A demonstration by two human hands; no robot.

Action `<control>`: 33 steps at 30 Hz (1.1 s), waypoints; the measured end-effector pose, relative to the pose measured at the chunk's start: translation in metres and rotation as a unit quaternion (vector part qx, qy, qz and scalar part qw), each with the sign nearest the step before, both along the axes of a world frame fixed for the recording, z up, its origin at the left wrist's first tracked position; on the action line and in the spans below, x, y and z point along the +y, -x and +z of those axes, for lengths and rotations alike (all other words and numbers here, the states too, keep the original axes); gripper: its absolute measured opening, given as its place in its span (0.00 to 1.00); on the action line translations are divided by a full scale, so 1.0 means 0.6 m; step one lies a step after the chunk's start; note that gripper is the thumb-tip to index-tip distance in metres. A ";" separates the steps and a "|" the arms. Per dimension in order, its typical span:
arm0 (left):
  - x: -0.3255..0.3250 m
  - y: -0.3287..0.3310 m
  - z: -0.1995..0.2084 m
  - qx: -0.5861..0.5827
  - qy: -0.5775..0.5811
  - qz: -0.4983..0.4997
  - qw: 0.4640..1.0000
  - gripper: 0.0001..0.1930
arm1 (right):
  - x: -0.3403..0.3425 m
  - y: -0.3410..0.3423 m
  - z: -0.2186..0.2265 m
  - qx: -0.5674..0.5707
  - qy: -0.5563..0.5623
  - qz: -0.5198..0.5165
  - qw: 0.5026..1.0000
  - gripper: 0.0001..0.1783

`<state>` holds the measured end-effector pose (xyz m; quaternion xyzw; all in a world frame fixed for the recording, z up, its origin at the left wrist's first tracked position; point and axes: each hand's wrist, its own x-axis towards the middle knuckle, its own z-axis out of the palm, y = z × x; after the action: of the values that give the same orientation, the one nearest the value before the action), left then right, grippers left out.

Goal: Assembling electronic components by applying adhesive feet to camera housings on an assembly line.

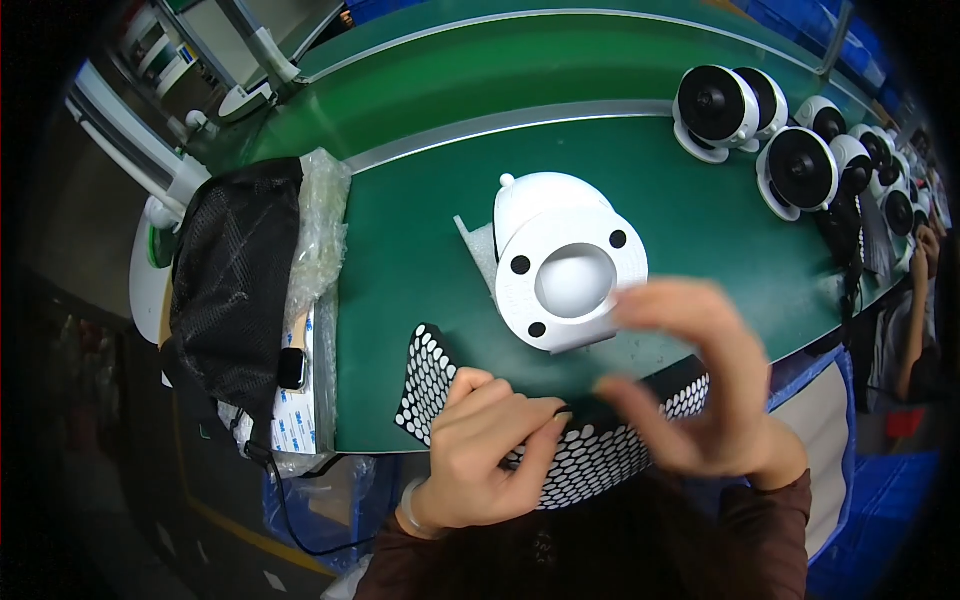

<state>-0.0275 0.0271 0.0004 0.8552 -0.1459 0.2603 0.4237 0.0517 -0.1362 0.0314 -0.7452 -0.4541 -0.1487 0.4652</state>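
A white round-bodied device (pixel 540 200) lies on the bench with its ring-shaped base (pixel 515 300) turned up. Three black round pads sit on that base, spaced about its central opening. My left hand (pixel 490 450) is closed on a black sheet (pixel 600 460) covered with rows of white circles, at the bench's near edge. By its fingertips shows a small black bit, which may be a pad or part of the sheet. My right hand (pixel 700 380) is open, thumb and forefinger apart, with the forefinger by the base's lower right rim in this view.
Several white devices with black round fronts (pixel 715 105) stand at the far right. At the left lie a black mesh bag (pixel 235 270), clear bubble wrap (pixel 320 230) and a watch-like black square (pixel 292 368). A co-worker's hands (pixel 925 250) show at the right edge.
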 end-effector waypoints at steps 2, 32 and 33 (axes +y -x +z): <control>0.002 0.008 0.003 0.004 0.005 0.007 1.000 0.05 | -0.007 -0.028 0.023 -0.073 0.025 -0.066 0.995 0.27; 0.092 -0.013 -0.028 0.014 0.060 0.083 0.995 0.05 | 0.327 -0.571 -0.107 -0.404 0.239 -0.002 0.883 0.08; 0.095 -0.013 -0.029 0.022 0.060 0.076 0.995 0.05 | 0.313 -0.578 -0.112 -0.381 0.268 0.002 0.885 0.07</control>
<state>-0.0200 0.0839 -0.0167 0.8424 -0.0550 0.2815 0.4561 0.3986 0.0516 -0.0356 -0.7267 -0.6202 -0.2929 0.0388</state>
